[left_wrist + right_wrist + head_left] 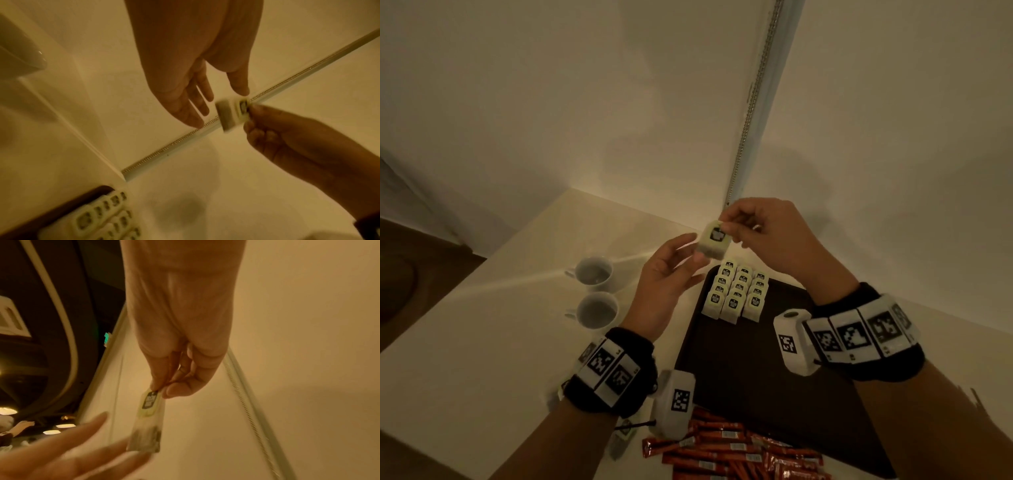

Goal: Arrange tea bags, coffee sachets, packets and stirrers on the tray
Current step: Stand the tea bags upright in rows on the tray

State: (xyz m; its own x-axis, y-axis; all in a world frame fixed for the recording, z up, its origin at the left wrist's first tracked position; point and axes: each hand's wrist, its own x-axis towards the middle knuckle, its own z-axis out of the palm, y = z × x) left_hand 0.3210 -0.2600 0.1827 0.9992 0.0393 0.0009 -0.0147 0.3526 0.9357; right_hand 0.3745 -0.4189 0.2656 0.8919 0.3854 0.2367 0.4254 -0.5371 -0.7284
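R hand (763, 236) pinches a tea bag (714, 241) by its top edge, above the tray's (774, 377) 12 o'clock end.
L hand (667, 274) fingers spread, loose, just under the bag, w/o a grip. Best: keep label up, lower it beside the rows (738, 294) at 11 o'clock, square w/ neighbours. Sachets (739, 448) wait at 6.

Left wrist view: tea bag pinched by right hand, left hand open beside it.

Left hand (185, 78) fingers straight, spread, just beside tea bag (232, 113), contact unclear. Right hand (287, 136) pinches the bag's tag end, bag blurred. Below left: dark tray (61, 209) corner with rows of tea bags (102, 216). Metal strip (164, 147) crosses pale wall diagonally.
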